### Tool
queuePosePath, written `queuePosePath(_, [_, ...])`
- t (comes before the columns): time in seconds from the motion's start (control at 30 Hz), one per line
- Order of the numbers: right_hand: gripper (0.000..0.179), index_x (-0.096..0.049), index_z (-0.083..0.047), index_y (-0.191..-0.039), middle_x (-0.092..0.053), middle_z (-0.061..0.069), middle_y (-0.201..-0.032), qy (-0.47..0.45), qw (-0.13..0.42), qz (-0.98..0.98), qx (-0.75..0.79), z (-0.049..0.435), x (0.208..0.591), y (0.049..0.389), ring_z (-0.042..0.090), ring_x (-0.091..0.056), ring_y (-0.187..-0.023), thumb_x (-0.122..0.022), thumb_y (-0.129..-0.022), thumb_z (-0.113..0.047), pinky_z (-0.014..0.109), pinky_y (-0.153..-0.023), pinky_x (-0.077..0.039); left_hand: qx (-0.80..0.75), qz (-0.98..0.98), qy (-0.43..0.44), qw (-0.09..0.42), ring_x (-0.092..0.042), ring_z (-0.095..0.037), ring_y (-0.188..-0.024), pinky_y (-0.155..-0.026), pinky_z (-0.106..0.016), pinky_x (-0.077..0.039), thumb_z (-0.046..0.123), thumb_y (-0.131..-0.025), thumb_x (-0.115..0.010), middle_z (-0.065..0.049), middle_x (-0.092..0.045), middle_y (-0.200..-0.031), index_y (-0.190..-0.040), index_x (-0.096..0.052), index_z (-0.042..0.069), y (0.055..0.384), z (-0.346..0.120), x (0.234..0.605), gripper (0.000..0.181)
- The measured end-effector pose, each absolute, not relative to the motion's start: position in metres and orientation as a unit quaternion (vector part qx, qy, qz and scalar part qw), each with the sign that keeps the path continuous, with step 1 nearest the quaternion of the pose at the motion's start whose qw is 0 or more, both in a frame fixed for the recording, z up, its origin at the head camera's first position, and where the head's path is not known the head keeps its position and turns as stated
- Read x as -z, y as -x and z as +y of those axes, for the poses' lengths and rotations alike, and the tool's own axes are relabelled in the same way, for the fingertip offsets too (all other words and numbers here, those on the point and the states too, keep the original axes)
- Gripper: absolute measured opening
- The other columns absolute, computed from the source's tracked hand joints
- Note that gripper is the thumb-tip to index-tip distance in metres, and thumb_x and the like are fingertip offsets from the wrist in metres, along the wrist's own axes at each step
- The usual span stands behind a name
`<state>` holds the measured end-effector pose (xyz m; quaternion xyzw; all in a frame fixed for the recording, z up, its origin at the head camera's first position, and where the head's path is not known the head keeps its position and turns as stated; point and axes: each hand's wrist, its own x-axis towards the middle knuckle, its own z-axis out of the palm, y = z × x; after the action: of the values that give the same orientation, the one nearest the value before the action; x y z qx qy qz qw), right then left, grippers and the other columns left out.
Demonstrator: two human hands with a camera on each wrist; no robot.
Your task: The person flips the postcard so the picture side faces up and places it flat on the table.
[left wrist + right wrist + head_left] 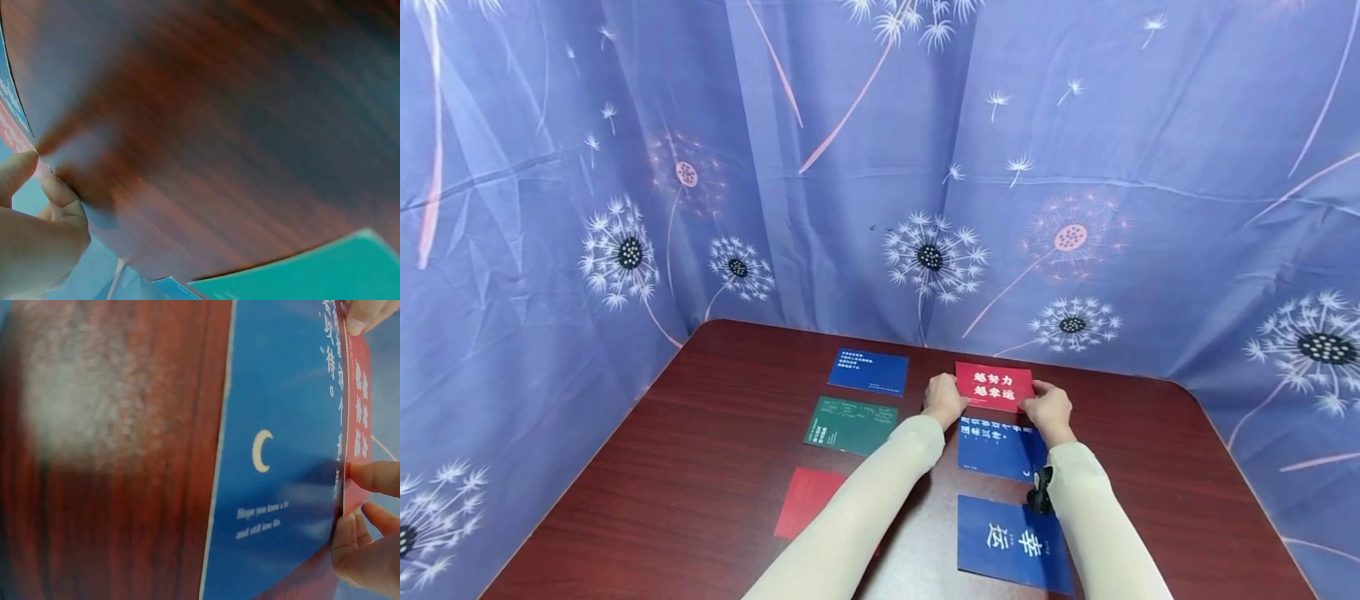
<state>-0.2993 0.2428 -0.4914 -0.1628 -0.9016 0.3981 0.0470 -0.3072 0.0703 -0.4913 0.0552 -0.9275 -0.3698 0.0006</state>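
A red card [994, 386] with white lettering is held between both hands near the table's far edge. My left hand [945, 402] pinches its left end; in the left wrist view, thumb and finger meet at the card's edge. At its right end, the fingers and thumb of my right hand [372, 534] pinch the card. Right below it lies a blue card [275, 481] with a yellow moon, its upper lettering partly covered by the red card. Closer to me is another blue card [1000, 558] with large white characters, its right side partly under my right forearm.
To the left, a blue card [868, 372], a green card [850, 423] and a plain red card [807, 500] form a column, the last partly hidden by my left sleeve. The dark red wooden table [700, 467] ends at a dandelion-print curtain [850, 208].
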Motion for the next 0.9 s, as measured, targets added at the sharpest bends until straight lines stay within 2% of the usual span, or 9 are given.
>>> queuePosePath(0.27, [0.053, -0.049, 0.012, -0.130, -0.057, 0.032, -0.120, 0.170, 0.053, -0.906, -0.384, 0.244, 0.492, 0.298, 0.045, -0.047, -0.112, -0.063, -0.082, -0.003, 0.051, -0.095, -0.043, 0.358, -0.933, -0.044, 0.006, -0.067, -0.024, -0.091, -0.078, -0.035, -0.055, 0.020, -0.083, -0.077, -0.009, -0.069, -0.104, -0.119, -0.065, 0.007, 0.308, 0.076, 0.495, 0.040])
queuePosePath(0.47, [0.049, -0.049, 0.012, -0.130, -0.058, 0.032, -0.114, 0.167, 0.061, -0.899, -0.399, 0.245, 0.490, 0.294, 0.041, -0.052, -0.104, -0.058, -0.084, -0.004, 0.050, -0.089, -0.046, 0.373, -0.927, -0.028, 0.025, -0.066, -0.025, -0.097, -0.083, -0.034, -0.054, 0.022, -0.088, -0.071, -0.013, -0.067, -0.113, -0.128, -0.058, 0.004, 0.306, 0.073, 0.494, 0.046])
queuePosePath(0.6, [0.042, -0.053, 0.012, -0.125, -0.058, 0.031, -0.110, 0.143, 0.084, -0.897, -0.410, 0.245, 0.480, 0.292, 0.041, -0.053, -0.101, -0.056, -0.088, -0.007, 0.050, -0.088, -0.045, 0.404, -0.914, 0.002, 0.042, -0.065, -0.027, -0.100, -0.087, -0.034, -0.053, 0.018, -0.090, -0.069, -0.016, -0.068, -0.113, -0.127, -0.058, 0.000, 0.304, 0.062, 0.482, 0.043])
queuePosePath(0.67, [0.039, -0.055, 0.011, -0.123, -0.058, 0.030, -0.108, 0.126, 0.101, -0.898, -0.410, 0.245, 0.471, 0.292, 0.042, -0.053, -0.099, -0.056, -0.089, -0.008, 0.051, -0.087, -0.044, 0.427, -0.903, 0.018, 0.050, -0.065, -0.028, -0.098, -0.086, -0.033, -0.052, 0.016, -0.090, -0.068, -0.017, -0.070, -0.105, -0.125, -0.059, -0.002, 0.305, 0.053, 0.474, 0.041])
queuePosePath(0.77, [0.037, -0.058, 0.010, -0.121, -0.060, 0.030, -0.106, 0.098, 0.124, -0.900, -0.406, 0.244, 0.457, 0.290, 0.043, -0.055, -0.097, -0.055, -0.089, -0.009, 0.051, -0.085, -0.044, 0.452, -0.889, 0.038, 0.058, -0.066, -0.021, -0.082, -0.079, -0.029, -0.053, 0.016, -0.090, -0.067, -0.013, -0.070, -0.083, -0.124, -0.058, -0.004, 0.305, 0.035, 0.465, 0.041])
queuePosePath(0.83, [0.036, -0.059, 0.009, -0.121, -0.059, 0.031, -0.105, 0.080, 0.135, -0.903, -0.401, 0.244, 0.450, 0.286, 0.042, -0.055, -0.097, -0.055, -0.090, -0.009, 0.050, -0.085, -0.043, 0.457, -0.886, 0.054, 0.064, -0.062, -0.016, -0.068, -0.070, -0.026, -0.052, 0.016, -0.090, -0.066, -0.007, -0.066, -0.069, -0.125, -0.058, -0.003, 0.304, 0.020, 0.461, 0.041])
queuePosePath(0.9, [0.036, -0.058, 0.009, -0.122, -0.058, 0.032, -0.109, 0.062, 0.144, -0.905, -0.395, 0.246, 0.442, 0.279, 0.043, -0.056, -0.100, -0.055, -0.092, -0.010, 0.050, -0.087, -0.044, 0.459, -0.883, 0.073, 0.069, -0.055, -0.012, -0.062, -0.065, -0.025, -0.049, 0.017, -0.091, -0.065, -0.003, -0.061, -0.066, -0.127, -0.056, -0.003, 0.301, 0.004, 0.455, 0.042])
